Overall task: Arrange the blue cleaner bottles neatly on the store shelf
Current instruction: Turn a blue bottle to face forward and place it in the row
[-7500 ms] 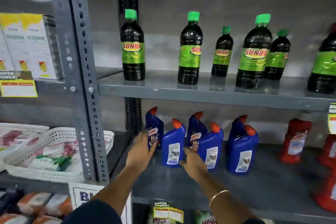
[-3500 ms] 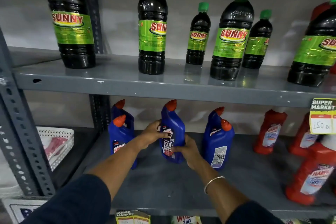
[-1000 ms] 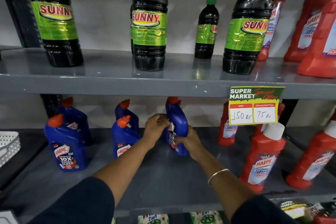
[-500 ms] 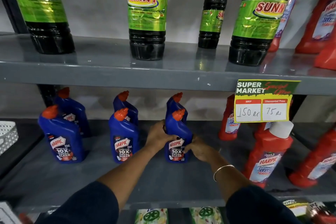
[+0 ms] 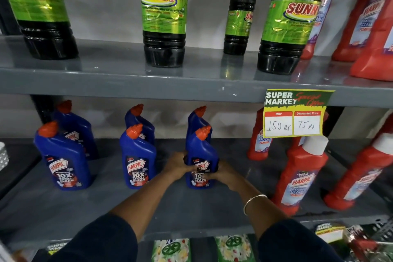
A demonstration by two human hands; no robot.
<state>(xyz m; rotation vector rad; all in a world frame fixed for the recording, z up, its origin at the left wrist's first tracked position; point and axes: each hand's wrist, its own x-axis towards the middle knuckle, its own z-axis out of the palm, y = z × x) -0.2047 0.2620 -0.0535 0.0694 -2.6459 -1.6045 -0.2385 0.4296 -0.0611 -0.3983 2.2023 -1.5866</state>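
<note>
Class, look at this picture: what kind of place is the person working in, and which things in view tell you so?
Most likely a supermarket aisle. A shelf-edge price tag reads "Super Market" with an MRP and a discounted price, and grey metal shelves carry repeated stock: blue cleaner bottles in rows and dark green-labelled bottles above.

I'm seeing blue cleaner bottles point(image 5: 138, 161) wearing orange caps, red bottles point(image 5: 297, 178), a grey shelf point(image 5: 127, 85), a yellow price tag point(image 5: 295, 112).
</note>
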